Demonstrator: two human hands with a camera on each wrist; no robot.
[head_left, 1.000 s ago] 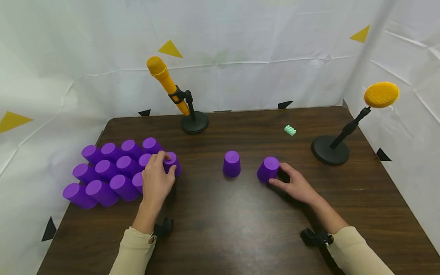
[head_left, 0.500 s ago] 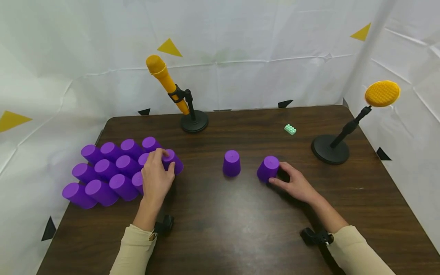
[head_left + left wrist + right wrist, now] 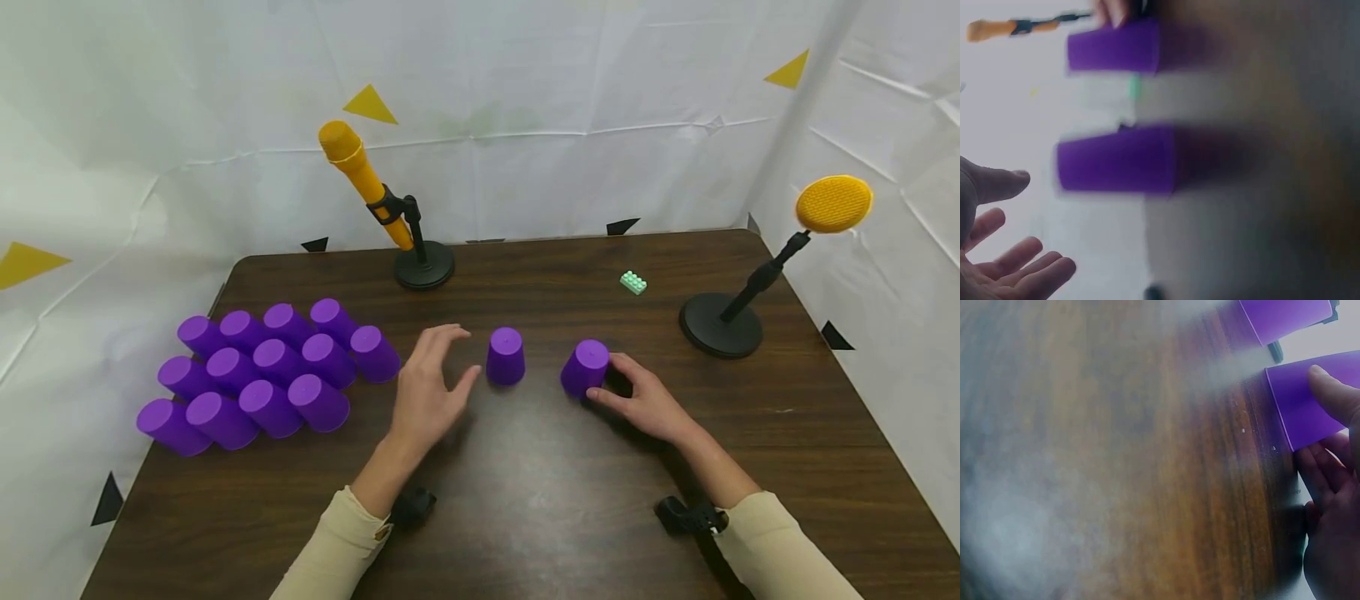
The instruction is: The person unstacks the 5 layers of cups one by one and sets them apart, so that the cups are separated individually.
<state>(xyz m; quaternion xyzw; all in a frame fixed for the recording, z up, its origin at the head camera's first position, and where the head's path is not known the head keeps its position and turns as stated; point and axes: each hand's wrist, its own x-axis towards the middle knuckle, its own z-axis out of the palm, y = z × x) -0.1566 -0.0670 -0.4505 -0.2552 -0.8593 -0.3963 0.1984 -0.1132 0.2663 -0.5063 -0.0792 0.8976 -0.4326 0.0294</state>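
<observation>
My left hand (image 3: pixel 427 396) is in the air just left of an upside-down purple cup (image 3: pixel 506 358), fingers spread and thumb apart, holding nothing. In the left wrist view that cup (image 3: pixel 1116 161) stands off the fingertips. With thumb on one side and fingers on the other, my right hand (image 3: pixel 647 407) grips a second upside-down purple cup (image 3: pixel 583 371) on the table; the right wrist view shows the thumb against this cup (image 3: pixel 1300 403). At the left, several more purple cups (image 3: pixel 279 363) stand upside down in close rows, one cup (image 3: pixel 375 355) at their right end.
A yellow microphone (image 3: pixel 363 179) leans in a black stand (image 3: pixel 424 267) at the back. Another yellow microphone (image 3: pixel 834 204) on a black stand (image 3: pixel 722 327) is at the right. A small mint-green toy brick (image 3: pixel 633 283) lies near the dark wooden table's (image 3: pixel 540 500) back edge.
My left hand has left the cup at the right end of the rows and moved right, toward the middle cup. That end cup stays by the rows. My right hand has not moved.
</observation>
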